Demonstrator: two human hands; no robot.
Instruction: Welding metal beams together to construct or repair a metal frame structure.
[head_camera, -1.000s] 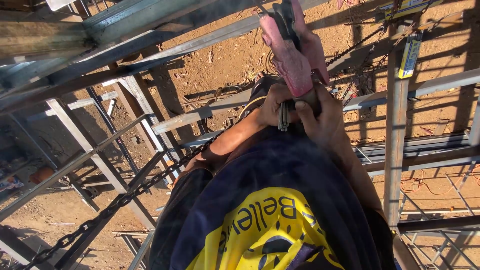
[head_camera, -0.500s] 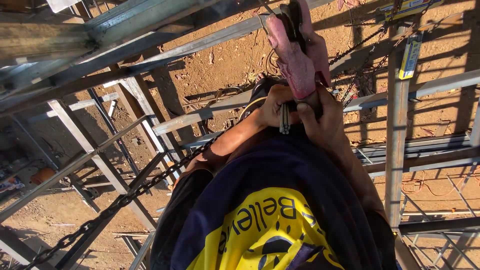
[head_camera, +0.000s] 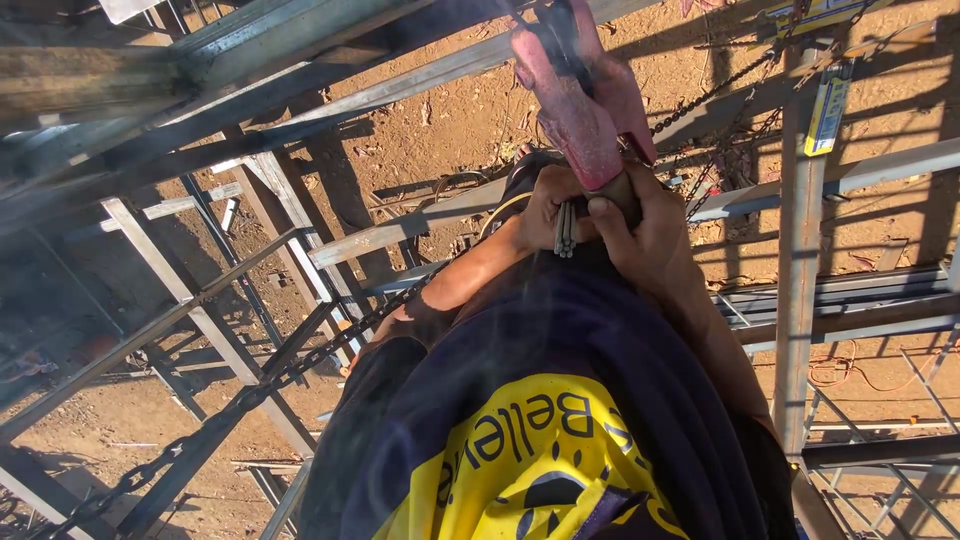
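High on the steel frame (head_camera: 400, 225), both hands grip: left hand (head_camera: 545, 205) thin rods (head_camera: 565, 230), right hand (head_camera: 645, 225) pink clamp (head_camera: 580, 110).

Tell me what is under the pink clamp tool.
Under the pink clamp tool the right hand grips its lower end, and the left hand holds a bundle of thin grey rods. Its handle end is hidden inside the grip.

The welding electrode holder (head_camera: 585, 120) is faded pink-red; the bundle of rods (head_camera: 565, 230) is grey; the shirt (head_camera: 560, 440) is dark navy with a yellow print; the steel beams (head_camera: 400, 228) are silver-grey; the ground (head_camera: 460, 120) is reddish-brown; the chain (head_camera: 200, 440) is dark.
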